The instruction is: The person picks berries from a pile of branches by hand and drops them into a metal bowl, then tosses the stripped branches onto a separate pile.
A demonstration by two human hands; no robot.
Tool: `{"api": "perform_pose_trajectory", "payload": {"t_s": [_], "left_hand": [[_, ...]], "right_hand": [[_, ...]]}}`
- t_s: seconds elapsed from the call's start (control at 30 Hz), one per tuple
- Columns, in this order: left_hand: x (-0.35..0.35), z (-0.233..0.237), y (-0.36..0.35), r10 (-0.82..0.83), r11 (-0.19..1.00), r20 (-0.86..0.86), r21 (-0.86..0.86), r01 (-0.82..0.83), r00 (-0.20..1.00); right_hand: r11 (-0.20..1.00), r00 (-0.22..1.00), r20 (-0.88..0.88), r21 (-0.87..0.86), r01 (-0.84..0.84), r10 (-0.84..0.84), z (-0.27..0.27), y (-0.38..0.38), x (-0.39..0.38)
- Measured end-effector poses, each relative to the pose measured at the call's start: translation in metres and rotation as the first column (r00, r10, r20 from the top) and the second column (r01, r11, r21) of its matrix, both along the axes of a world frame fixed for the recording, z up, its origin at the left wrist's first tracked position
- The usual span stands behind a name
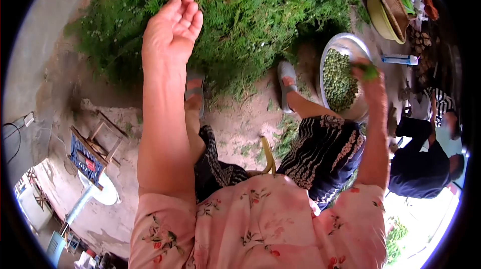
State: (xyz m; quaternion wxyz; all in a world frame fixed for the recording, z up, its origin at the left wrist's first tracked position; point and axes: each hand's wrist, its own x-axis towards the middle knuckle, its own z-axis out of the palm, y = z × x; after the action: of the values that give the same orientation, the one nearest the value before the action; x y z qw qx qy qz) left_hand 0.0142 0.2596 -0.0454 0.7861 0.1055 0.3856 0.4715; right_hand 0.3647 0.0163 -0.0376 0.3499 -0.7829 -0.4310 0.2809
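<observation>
My left hand (pixel 173 31) is raised over the near edge of a big heap of feathery green branches (pixel 240 13). Its palm faces up, the fingers are loosely bent and a little apart, and nothing shows in it. On the right, my right hand (pixel 373 86) is above the rim side of a metal basin (pixel 358 43), blurred by motion. Something green and leafy, like a sprig (pixel 370 72), shows at its fingers. Inside the basin lies a pile of small round green cones or berries (pixel 338 81).
My feet in grey shoes (pixel 288 86) stand between heap and seat. A yellow tub (pixel 381 18) with a basket and cloths stands at upper right, near a blue-white box (pixel 399 59). Two people (pixel 418 173) sit at right. At left are a wooden stool (pixel 95 151) and a fan (pixel 105 189).
</observation>
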Motion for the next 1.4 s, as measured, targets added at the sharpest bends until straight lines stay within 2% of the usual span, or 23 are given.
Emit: {"api": "perform_pose_trajectory", "payload": {"t_s": [0.03,0.1,0.17,0.2,0.23,0.4,0.43,0.47,0.5,0.53,0.57,0.6,0.67,0.7,0.73,0.77,0.83,0.9,1.0,1.13,1.2,1.33,1.4], "left_hand": [[-0.003,0.002,0.001,0.000,1.000,0.018,-0.001,0.000,1.000],[-0.007,0.001,0.002,0.012,1.000,0.003,0.002,-0.012,1.000],[-0.010,-0.001,0.003,0.028,1.000,0.009,0.009,-0.028,1.000],[-0.010,-0.001,0.002,0.026,1.000,0.011,0.008,-0.026,1.000],[-0.009,0.000,0.002,0.026,1.000,0.004,-0.001,-0.026,1.000],[0.001,-0.001,0.000,-0.015,1.000,0.000,-0.013,0.015,1.000],[0.004,0.001,-0.001,-0.011,1.000,-0.012,-0.014,0.011,1.000],[0.005,0.001,-0.001,-0.004,1.000,-0.023,-0.013,0.003,1.000],[0.005,0.001,-0.001,-0.004,1.000,-0.024,-0.013,0.003,1.000],[0.005,-0.001,-0.001,-0.015,1.000,-0.011,-0.007,0.015,1.000],[0.004,-0.002,-0.001,-0.024,1.000,0.000,-0.001,0.024,1.000],[0.003,-0.003,0.000,-0.017,1.000,-0.006,-0.001,0.017,1.000],[0.005,-0.001,-0.002,-0.003,1.000,-0.028,-0.003,0.003,1.000],[0.006,0.000,-0.002,0.009,1.000,-0.050,-0.017,-0.009,0.999],[0.007,0.001,-0.003,0.013,1.000,-0.057,-0.018,-0.014,0.998],[0.007,0.001,-0.005,0.014,1.000,-0.063,-0.023,-0.016,0.998],[0.008,0.001,-0.004,0.025,0.999,-0.071,-0.032,-0.028,0.997],[0.009,0.003,-0.005,0.024,0.999,-0.081,-0.026,-0.026,0.996],[0.006,0.004,-0.007,0.006,1.000,-0.104,-0.011,-0.008,0.995],[0.004,0.001,-0.008,-0.038,0.999,-0.079,-0.032,0.036,0.996],[0.004,0.002,-0.009,-0.067,0.998,-0.039,-0.005,0.067,0.997],[0.008,0.005,-0.011,-0.037,0.999,-0.073,-0.005,0.036,0.997],[0.008,0.004,-0.011,-0.045,0.999,-0.057,0.006,0.046,0.997]], "right_hand": [[0.979,0.973,0.190,-0.129,0.157,-0.131,0.009,-0.024,0.014],[0.929,0.935,0.227,-0.189,0.318,-0.274,0.001,-0.091,0.055],[0.867,0.856,0.468,-0.309,0.392,-0.221,-0.040,-0.205,0.113],[0.705,0.806,0.591,-0.562,0.433,-0.024,-0.053,-0.256,0.114],[0.703,0.806,0.592,-0.563,0.434,-0.025,-0.060,-0.282,0.122],[0.754,0.713,0.531,-0.657,0.005,0.458,-0.089,-0.367,0.153],[0.714,0.585,0.585,-0.700,0.014,0.562,-0.098,-0.333,0.172],[0.762,0.727,0.498,-0.646,-0.052,0.472,-0.076,-0.254,0.154],[0.903,0.689,0.626,-0.417,-0.101,0.366,-0.069,-0.194,0.131],[0.898,0.651,0.649,-0.423,-0.123,0.394,-0.071,-0.135,0.113],[0.813,0.900,0.356,-0.583,0.001,0.253,-0.060,-0.080,0.089],[0.835,0.962,0.213,-0.549,-0.027,0.172,-0.087,-0.046,0.087],[0.895,0.994,-0.105,-0.443,-0.049,0.003,-0.107,0.025,0.022],[0.875,0.977,-0.215,-0.471,-0.113,0.010,-0.122,0.049,-0.007],[0.810,0.968,-0.163,-0.532,-0.249,0.191,-0.158,0.069,-0.021],[0.842,0.882,-0.471,-0.470,-0.265,0.014,-0.185,0.073,-0.042],[0.845,0.798,-0.577,-0.503,-0.180,-0.173,-0.230,0.074,-0.095],[0.846,0.608,-0.710,-0.521,-0.112,-0.356,-0.258,0.062,-0.132],[0.837,0.597,-0.662,-0.546,0.029,-0.452,-0.305,0.054,-0.175],[0.897,0.469,-0.792,-0.441,0.004,-0.391,-0.333,0.066,-0.190],[0.820,0.237,-0.790,-0.509,0.263,-0.566,-0.334,0.074,-0.202],[0.737,0.190,-0.736,-0.550,0.394,-0.650,-0.306,0.076,-0.205],[0.824,0.474,-0.674,-0.476,0.306,-0.566,-0.269,0.077,-0.198]]}}
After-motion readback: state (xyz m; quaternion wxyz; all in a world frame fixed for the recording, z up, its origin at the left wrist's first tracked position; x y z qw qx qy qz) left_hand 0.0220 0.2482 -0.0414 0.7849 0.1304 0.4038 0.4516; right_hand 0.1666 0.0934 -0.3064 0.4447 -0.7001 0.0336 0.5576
